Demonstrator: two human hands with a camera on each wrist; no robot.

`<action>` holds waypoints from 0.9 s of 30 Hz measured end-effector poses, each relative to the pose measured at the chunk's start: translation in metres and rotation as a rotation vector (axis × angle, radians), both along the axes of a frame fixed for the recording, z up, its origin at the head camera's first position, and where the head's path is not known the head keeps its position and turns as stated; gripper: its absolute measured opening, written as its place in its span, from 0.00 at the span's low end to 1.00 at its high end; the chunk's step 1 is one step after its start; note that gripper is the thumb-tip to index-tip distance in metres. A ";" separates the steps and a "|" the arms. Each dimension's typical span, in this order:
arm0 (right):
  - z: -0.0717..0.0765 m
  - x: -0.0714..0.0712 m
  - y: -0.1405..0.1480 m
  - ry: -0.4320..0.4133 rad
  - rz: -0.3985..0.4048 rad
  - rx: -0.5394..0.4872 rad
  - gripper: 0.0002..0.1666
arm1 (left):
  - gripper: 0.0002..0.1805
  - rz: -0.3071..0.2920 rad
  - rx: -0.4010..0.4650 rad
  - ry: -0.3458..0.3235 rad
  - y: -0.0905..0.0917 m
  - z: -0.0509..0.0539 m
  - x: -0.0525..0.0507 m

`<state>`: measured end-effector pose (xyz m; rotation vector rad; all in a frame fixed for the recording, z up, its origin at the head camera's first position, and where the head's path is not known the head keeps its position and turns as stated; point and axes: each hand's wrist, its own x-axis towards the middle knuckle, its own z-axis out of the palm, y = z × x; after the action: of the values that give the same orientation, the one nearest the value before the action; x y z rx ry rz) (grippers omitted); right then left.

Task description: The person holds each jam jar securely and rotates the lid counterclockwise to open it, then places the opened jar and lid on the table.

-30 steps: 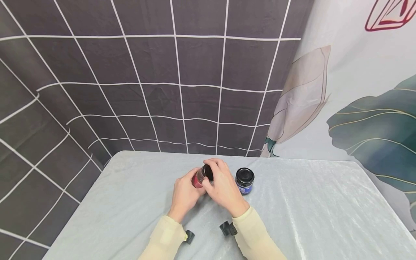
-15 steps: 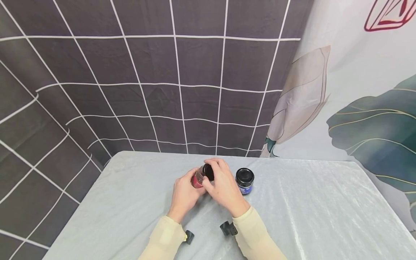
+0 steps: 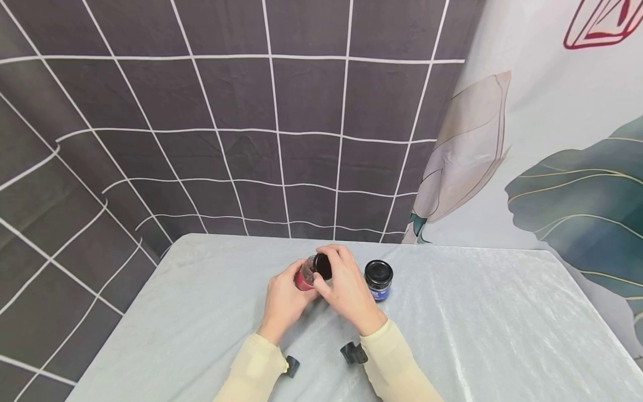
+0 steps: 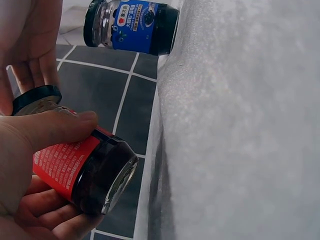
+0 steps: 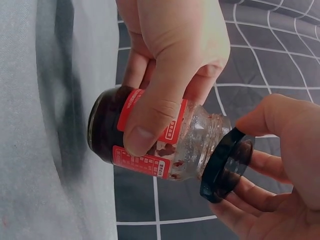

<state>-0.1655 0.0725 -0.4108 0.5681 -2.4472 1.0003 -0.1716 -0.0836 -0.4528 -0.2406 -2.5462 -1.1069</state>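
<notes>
Apparently same grips as before: left hand round red-labelled jar, right hand round black lid.

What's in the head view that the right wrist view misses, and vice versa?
Only the head view shows the black-lidded, blue-labelled glass jar, the cream sleeves and the white leaf-print curtain. Only the right wrist view shows fine white print and a ridged neck on the red-labelled glass jar. Both show the left hand gripping that jar and the right hand holding its round black lid.
</notes>
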 end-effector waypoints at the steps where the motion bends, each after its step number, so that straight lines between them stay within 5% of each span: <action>1: 0.000 0.000 0.000 -0.001 -0.001 0.000 0.26 | 0.28 0.001 0.001 0.001 0.000 0.000 0.000; 27: -0.001 -0.002 0.002 -0.019 -0.036 -0.036 0.26 | 0.30 0.011 0.024 0.008 -0.003 -0.002 -0.001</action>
<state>-0.1675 0.0744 -0.4123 0.5029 -2.4422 1.0375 -0.1726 -0.0869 -0.4551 -0.2237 -2.5232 -1.1290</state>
